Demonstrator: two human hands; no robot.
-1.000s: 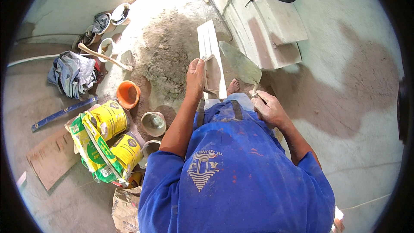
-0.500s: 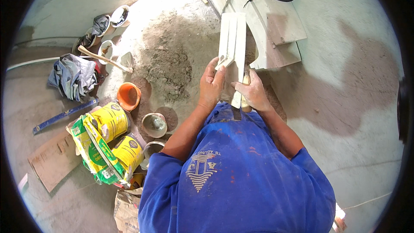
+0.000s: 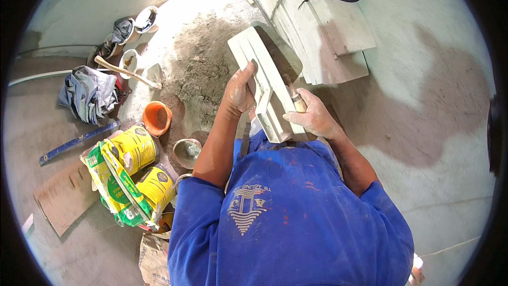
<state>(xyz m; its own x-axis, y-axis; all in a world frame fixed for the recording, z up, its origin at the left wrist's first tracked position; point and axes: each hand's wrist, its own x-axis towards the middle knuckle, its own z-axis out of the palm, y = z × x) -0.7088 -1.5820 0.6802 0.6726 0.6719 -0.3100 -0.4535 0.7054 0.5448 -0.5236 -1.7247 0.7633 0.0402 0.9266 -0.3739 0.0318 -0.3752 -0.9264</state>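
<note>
While both hands are brought close together in front of the body, the long pale float (image 3: pixel 267 77) lies slanted between them, its far end tipped to the left and its near end by the front of the blue shirt (image 3: pixel 301 217). The left hand (image 3: pixel 239 89) is clasped on the float's left edge, thumb on top, fingers hidden below. The right hand (image 3: pixel 315 114) is wrapped around the wooden handle of a trowel (image 3: pixel 299 101), and its thumb reaches over the float's near right edge. Part of the trowel's blade shows beyond the float's right side; whether the two touch, I cannot tell. Good handling here would likely mean a firm left grip, both tools turned at a shallow angle to each other, and fingertips kept off the blade's edge. As for edges, the corner of a pale boxy stack (image 3: pixel 346 37) stands near the trowel on the far right, so a wide outward swing might knock it. To the left, an orange bucket (image 3: pixel 156 131) and a grey pail (image 3: pixel 179 153) sit near the left forearm, limiting that elbow. Space seems more generous straight ahead, above a low heap of sand (image 3: pixel 201 82).
</note>
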